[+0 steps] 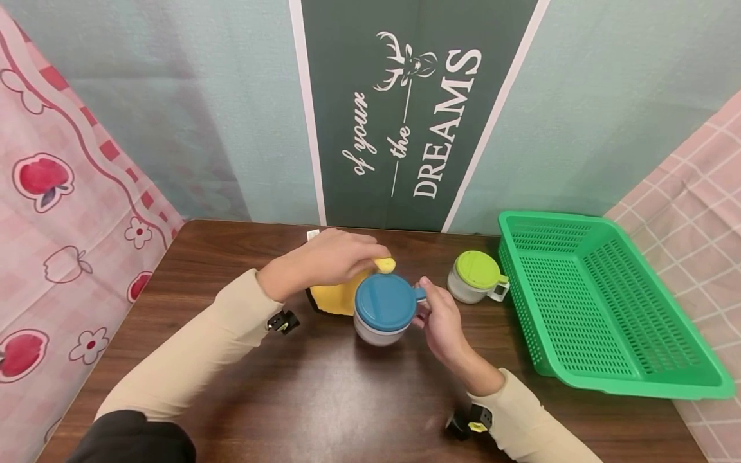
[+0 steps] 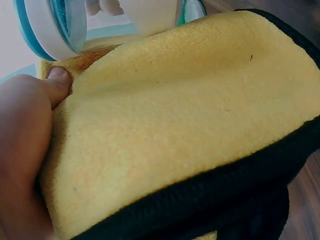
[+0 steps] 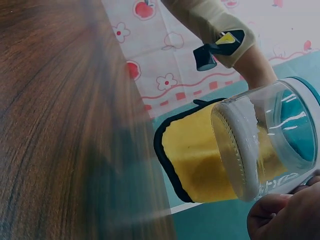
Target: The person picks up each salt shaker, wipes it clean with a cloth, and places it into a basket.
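Note:
My left hand (image 1: 336, 257) pinches a yellow cloth (image 2: 175, 115) with black edging, the thumb pressing on its folded edge. The cloth hangs down behind a clear seasoning jar (image 3: 240, 150) that has a blue lid (image 1: 384, 302) and a side handle. By that handle my right hand (image 1: 442, 321) grips the jar and holds it up off the table. White contents lie toward the jar's bottom in the right wrist view. In the head view the lid and jar hide part of the cloth.
A second jar with a lime-green lid (image 1: 477, 269) stands on the brown wooden table (image 1: 278, 399), right of my right hand. Beside it at the right is a green perforated basket (image 1: 523, 321). A printed curtain (image 1: 260, 128) hangs along the table's back edge.

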Demonstrator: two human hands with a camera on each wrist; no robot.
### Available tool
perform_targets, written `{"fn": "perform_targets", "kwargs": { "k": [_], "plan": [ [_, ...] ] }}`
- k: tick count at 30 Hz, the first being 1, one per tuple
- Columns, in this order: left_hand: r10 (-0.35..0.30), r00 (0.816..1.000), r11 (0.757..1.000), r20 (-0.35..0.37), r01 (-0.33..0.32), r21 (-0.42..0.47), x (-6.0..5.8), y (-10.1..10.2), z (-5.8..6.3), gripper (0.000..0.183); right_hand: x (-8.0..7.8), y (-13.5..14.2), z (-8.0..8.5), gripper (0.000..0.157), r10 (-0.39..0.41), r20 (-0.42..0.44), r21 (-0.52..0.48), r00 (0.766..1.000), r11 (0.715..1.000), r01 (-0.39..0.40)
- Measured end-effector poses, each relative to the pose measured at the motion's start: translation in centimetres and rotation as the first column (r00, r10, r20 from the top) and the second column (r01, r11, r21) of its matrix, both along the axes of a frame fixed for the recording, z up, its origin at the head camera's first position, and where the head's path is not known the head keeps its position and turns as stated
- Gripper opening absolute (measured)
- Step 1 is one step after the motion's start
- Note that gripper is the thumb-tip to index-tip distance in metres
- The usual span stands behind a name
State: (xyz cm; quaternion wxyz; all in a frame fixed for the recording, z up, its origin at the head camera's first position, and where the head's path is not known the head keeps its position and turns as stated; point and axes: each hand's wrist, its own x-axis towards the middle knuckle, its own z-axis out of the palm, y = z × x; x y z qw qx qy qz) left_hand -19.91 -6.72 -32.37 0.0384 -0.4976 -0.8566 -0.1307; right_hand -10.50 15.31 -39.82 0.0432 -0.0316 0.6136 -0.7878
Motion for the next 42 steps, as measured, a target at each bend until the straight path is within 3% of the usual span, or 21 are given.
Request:
{"fn": "perform_targets", "kwargs": {
  "k": [14,28,42],
  "plan": [
    [-0.071,0.997,0.996,-0.039,0.069,-0.050,0.1,1.8,0.6,0.016,-0.1,-0.4,-0.4,0.051,0.008,-0.047,-0.002,0.999,1.000,-0.008],
    [-0.118,0.990,0.988,-0.083,0.109,-0.112,0.5,3.6,1.1,0.019,-0.1,-0.4,-0.5,0.052,0.023,-0.023,0.005,0.999,1.000,-0.023],
    [-0.095,0.992,0.990,-0.078,0.085,-0.116,0.5,3.2,1.2,0.022,-0.1,-0.4,-0.3,0.052,0.012,-0.036,0.001,0.999,1.000,-0.012]
  ]
}}
